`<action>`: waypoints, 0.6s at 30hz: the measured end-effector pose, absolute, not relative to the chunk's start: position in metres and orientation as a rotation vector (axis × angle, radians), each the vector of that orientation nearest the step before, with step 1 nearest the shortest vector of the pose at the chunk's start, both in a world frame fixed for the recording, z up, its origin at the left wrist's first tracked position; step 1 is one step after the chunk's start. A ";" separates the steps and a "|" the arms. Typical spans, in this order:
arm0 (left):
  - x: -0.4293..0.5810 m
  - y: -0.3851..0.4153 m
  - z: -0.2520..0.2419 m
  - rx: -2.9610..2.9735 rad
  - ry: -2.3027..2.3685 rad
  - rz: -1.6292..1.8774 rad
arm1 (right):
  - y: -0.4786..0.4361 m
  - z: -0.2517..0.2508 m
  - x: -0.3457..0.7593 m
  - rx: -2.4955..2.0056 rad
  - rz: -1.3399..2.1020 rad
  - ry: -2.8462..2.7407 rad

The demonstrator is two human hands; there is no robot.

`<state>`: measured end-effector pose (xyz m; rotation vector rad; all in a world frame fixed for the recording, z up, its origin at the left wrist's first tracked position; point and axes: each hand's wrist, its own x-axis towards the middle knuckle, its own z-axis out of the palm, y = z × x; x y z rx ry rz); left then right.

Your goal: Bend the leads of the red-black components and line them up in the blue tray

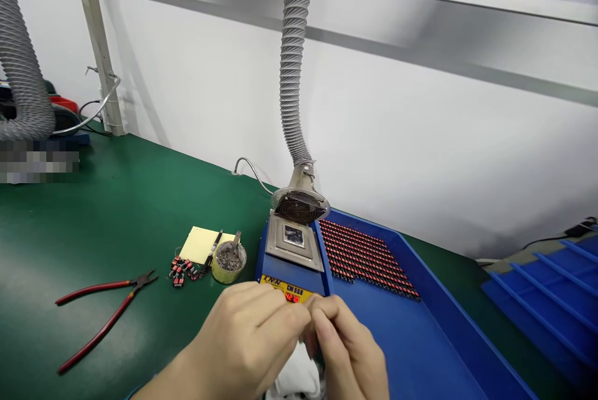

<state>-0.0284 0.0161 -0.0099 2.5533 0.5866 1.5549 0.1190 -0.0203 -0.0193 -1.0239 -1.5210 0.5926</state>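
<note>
My left hand (252,331) is closed in a pinch at the bottom centre, its fingertips meeting those of my right hand (348,344). What the fingers hold is hidden between them. Just beyond the hands stands a blue solder pot (299,238) with a yellow label and a red digital display. Behind my fingers, low in the view, lies something white (299,375). Right of the pot, rows of small red and black parts (369,257) fill the far end of a blue tray (458,338).
On the green table (154,200) lie red-handled pliers (107,313), a yellow notepad (199,244), a pen, a small cup (228,263) of grey bits and loose red parts (182,270). A fume duct (292,76) hangs above the pot. Blue racks (551,288) stand at the right.
</note>
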 end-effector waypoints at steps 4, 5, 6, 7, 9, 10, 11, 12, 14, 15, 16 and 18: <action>-0.029 0.014 -0.007 2.448 0.585 1.527 | -0.019 -0.015 0.125 -0.823 0.908 -1.335; -0.030 0.014 -0.005 2.350 0.586 1.488 | -0.018 -0.014 0.126 -0.797 0.793 -1.374; -0.030 0.014 -0.003 2.258 0.586 1.447 | -0.017 -0.014 0.127 -0.783 0.649 -1.443; -0.031 0.013 -0.001 2.182 0.582 1.412 | -0.017 -0.013 0.126 -0.776 0.502 -1.517; -0.030 0.014 0.000 2.108 0.565 1.385 | -0.017 -0.014 0.123 -0.756 0.222 -1.632; -0.030 0.014 -0.001 2.117 0.562 1.395 | -0.018 -0.015 0.121 -0.758 0.104 -1.643; -0.029 0.014 -0.003 2.163 0.566 1.417 | -0.018 -0.016 0.119 -0.789 0.035 -1.626; -0.028 0.014 -0.005 2.243 0.575 1.441 | -0.019 -0.017 0.117 -0.845 0.045 -1.594; -0.026 0.014 -0.009 2.455 0.616 1.480 | -0.019 -0.018 0.115 -0.947 0.322 -1.514; -0.026 0.014 -0.011 2.542 0.630 1.497 | -0.018 -0.018 0.115 -0.958 0.538 -1.460; -0.026 0.013 -0.011 2.585 0.632 1.521 | -0.018 -0.018 0.116 -0.924 0.735 -1.406; -0.026 0.013 -0.010 2.518 0.617 1.545 | -0.015 -0.018 0.120 -0.813 0.891 -1.337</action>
